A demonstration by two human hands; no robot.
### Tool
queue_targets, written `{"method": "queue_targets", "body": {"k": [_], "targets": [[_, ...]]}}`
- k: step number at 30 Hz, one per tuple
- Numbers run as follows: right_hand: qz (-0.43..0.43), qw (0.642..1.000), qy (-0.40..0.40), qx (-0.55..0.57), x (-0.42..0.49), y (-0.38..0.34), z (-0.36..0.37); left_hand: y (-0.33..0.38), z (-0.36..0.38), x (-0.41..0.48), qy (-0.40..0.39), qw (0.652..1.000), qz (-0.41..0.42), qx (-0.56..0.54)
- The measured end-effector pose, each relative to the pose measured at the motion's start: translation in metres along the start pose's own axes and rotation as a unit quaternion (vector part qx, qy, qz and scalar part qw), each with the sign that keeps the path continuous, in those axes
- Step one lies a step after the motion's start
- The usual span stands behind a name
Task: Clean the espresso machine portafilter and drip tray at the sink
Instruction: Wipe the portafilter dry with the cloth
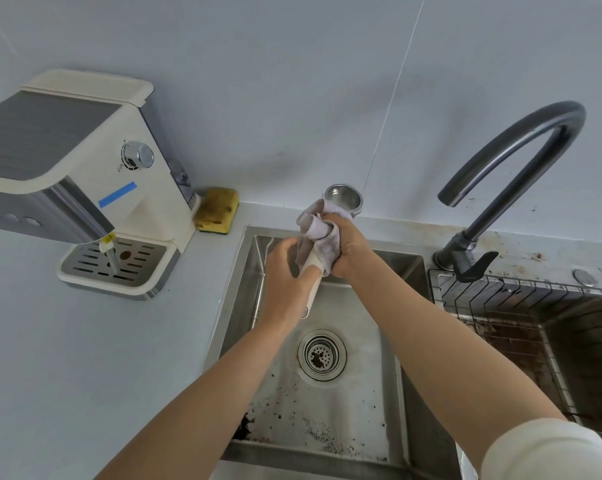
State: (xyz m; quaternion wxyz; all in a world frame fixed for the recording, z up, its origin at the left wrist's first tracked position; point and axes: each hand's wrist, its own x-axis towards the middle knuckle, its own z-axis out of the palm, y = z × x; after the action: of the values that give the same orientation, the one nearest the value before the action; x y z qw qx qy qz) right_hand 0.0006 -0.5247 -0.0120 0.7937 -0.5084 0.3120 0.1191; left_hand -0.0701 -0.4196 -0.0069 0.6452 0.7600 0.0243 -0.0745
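**A:** Which step is this?

**B:** Wiping the portafilter [312, 287], I'd say. It is held over the sink [396, 271], above the drain [322, 355]. Its pale handle points down toward the person, and its head is buried in a cloth [322, 239].

**A:** Who holds what?

**B:** The left hand [284, 271] has its fingers curled round the upper part of the handle. The right hand [349, 249] grips the bunched cloth and closes it over the head. Both forearms reach forward over the basin, and the two hands are just beside each other.

**A:** Is water running?

**B:** None shows from the faucet [521, 143], which arches off to the right. So this looks like drying or rubbing rather than rinsing.

**A:** And the rest of the job?

**B:** The drip tray [115, 268] sits in the espresso machine [84, 161] on the counter to the left, well apart from the sink. It looks untouched. A small metal basket [343, 199] stands on the ledge behind the hands. Coffee grounds [327, 441] speckle the basin floor.

**A:** What does the next move call for?

**B:** Probably twisting the cloth round the head while the left hand keeps the handle steady. Then the portafilter needs setting down so a hand is free to pull the tray out. I can't tell whether the head is clean under the cloth.
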Motion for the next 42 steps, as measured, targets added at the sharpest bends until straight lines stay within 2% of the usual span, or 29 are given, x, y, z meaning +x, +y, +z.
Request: {"method": "queue_targets", "body": {"k": [2,5,7,9,12,17,24,28,31,34,37,40,42], "targets": [[-0.006,0.999,-0.024,0.026,0.001,0.007,-0.006,-0.002,0.004,-0.002,0.017,0.999,0.028,0.001],[0.023,1.000,-0.018,0.001,-0.007,0.005,-0.006,-0.002,0.012,-0.006,0.002,0.998,0.047,-0.032],[0.039,0.999,-0.015,-0.022,-0.011,0.003,-0.005,-0.002,0.016,-0.006,0.033,0.997,0.055,-0.033],[0.047,0.998,-0.029,-0.033,-0.008,0.003,-0.008,-0.002,0.019,-0.004,0.079,0.995,0.050,-0.024],[0.062,0.997,-0.046,-0.024,-0.011,0.010,-0.011,-0.003,0.021,-0.003,0.103,0.993,0.045,-0.025],[0.076,0.997,-0.028,-0.016,-0.016,0.026,-0.004,-0.003,0.023,0.004,0.167,0.985,0.003,-0.040],[0.072,0.993,-0.080,0.048,-0.017,0.048,-0.001,-0.011,0.022,0.023,0.280,0.959,-0.038,-0.005],[0.080,0.991,-0.084,0.071,-0.018,0.056,0.004,-0.012,0.019,0.027,0.290,0.957,-0.020,0.000],[0.067,0.993,-0.078,0.051,-0.018,0.060,0.003,-0.016,0.018,0.026,0.253,0.966,-0.033,-0.038],[0.045,0.996,-0.069,0.030,-0.019,0.060,0.000,-0.026,0.014,0.029,0.163,0.974,-0.110,-0.109],[0.053,0.994,-0.090,0.024,-0.019,0.059,-0.007,-0.027,0.000,0.037,0.066,0.952,-0.197,-0.224],[0.082,0.988,-0.132,0.026,-0.022,0.065,-0.014,-0.036,-0.020,0.055,-0.024,0.950,-0.265,-0.164],[0.100,0.982,-0.157,0.029,-0.026,0.070,-0.017,-0.038,-0.028,0.060,-0.112,0.929,-0.319,-0.149]]}}
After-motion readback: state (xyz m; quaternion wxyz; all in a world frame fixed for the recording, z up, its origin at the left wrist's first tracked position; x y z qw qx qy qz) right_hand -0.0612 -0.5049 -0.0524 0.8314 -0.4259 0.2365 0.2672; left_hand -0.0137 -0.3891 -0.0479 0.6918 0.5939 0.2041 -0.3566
